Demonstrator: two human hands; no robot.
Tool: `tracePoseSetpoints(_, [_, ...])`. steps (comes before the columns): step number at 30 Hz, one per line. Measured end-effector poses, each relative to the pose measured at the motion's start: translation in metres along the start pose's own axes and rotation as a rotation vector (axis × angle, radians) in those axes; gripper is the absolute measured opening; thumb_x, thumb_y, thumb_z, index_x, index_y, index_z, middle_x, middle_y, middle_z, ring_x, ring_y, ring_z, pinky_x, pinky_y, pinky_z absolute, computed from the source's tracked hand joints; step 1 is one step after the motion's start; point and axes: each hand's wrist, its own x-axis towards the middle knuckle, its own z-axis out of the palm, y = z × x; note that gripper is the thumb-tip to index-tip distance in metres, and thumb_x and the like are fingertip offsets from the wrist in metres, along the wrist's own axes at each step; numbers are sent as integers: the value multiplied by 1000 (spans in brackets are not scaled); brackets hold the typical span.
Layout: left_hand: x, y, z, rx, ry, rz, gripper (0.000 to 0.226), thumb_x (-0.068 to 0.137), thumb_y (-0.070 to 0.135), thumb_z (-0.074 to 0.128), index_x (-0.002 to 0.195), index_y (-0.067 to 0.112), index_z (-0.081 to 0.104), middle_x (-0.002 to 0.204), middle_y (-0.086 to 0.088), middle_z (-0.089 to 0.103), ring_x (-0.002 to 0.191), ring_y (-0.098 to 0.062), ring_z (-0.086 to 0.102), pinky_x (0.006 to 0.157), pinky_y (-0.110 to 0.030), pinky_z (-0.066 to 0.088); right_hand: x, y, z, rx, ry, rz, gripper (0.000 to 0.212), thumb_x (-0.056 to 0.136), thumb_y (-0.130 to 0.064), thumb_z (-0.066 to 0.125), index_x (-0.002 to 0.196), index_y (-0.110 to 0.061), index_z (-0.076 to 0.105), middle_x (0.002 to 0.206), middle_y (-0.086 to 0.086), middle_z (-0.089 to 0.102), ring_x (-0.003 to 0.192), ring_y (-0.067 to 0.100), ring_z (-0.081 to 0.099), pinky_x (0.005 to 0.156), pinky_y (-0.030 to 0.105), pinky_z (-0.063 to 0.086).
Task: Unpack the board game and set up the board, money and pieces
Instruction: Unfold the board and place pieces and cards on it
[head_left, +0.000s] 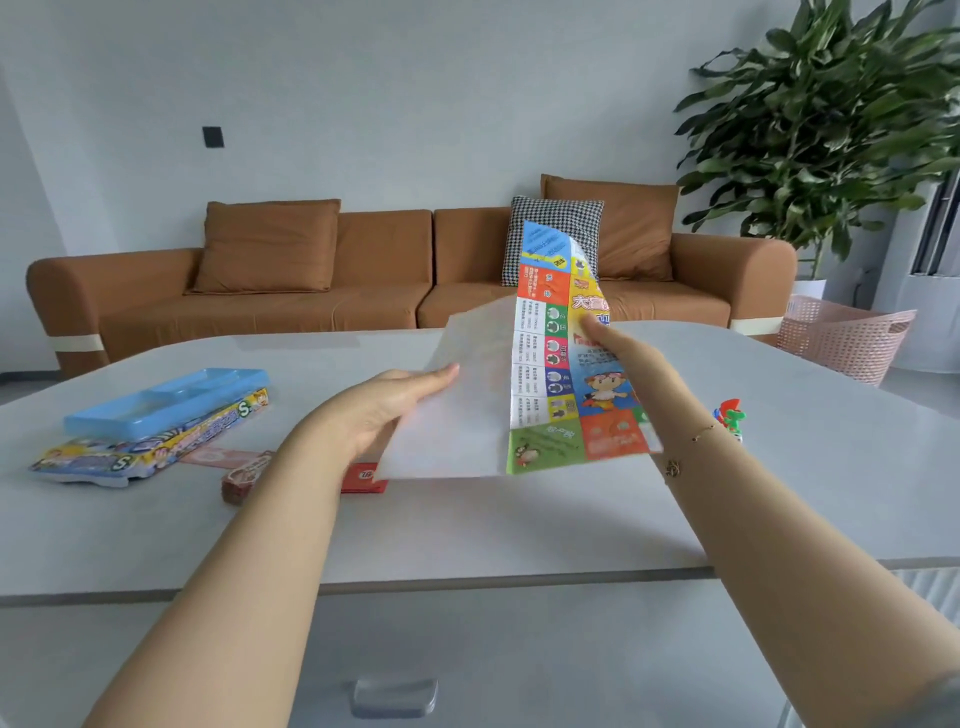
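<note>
Both hands hold a half-unfolded colourful paper game board (556, 364) above the white table (467, 519): left hand (384, 405) at 9 o'clock, fingers together, pinching the white flap; right hand (628, 358) at 3 o'clock, its fingers' state unclear.

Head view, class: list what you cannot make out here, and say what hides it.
- Paper board: half unfolded, so most of its print is hidden; the small text is blurred.
- Red cards: mostly behind the board and the left hand.
- Playing pieces: partly behind the right forearm, too small to count.
</note>
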Motion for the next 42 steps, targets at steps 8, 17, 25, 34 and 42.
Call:
tracePoseSetpoints(8, [4,9,14,-293,125,138,31,86,12,65,113,-2,61,97,-15,67,84,-26,64,81,-34,51,7,12,12,-370,185,-223,57,80,-28,74,129,-16,47,113,5,60,81,13,62,63,28,50])
tracePoseSetpoints(17, [0,10,44,-389,24,207,13,95,15,54,96,13,67,82,-3,73,68,-16,70,58,-22,54,-7,15,21,-613,-151,-56,53,80,-57,62,109,-12,67,100,1,72,86,16,65,78,29,52])
tracePoseSetpoints(25, [-1,13,43,-373,22,179,21,95,16,54,112,9,64,104,-9,71,84,-21,68,73,-28,53,-7,12,23,-399,-98,-93,27,93,-22,58,101,2,67,82,6,69,60,13,65,54,22,56])
tracePoseSetpoints(34, [-6,15,16,-431,113,153,29,93,28,56,117,15,64,108,-8,71,91,-25,68,73,-31,53,9,12,5,-679,204,-238,23,90,-11,47,70,-4,56,62,9,53,49,23,50,53,25,45])
tracePoseSetpoints(42, [10,3,-23,-723,288,212,87,85,15,62,149,37,8,127,-6,60,100,-10,66,73,-22,49,15,8,-14,-235,215,-129,24,95,-16,44,83,-3,59,79,10,60,71,25,60,62,27,46])
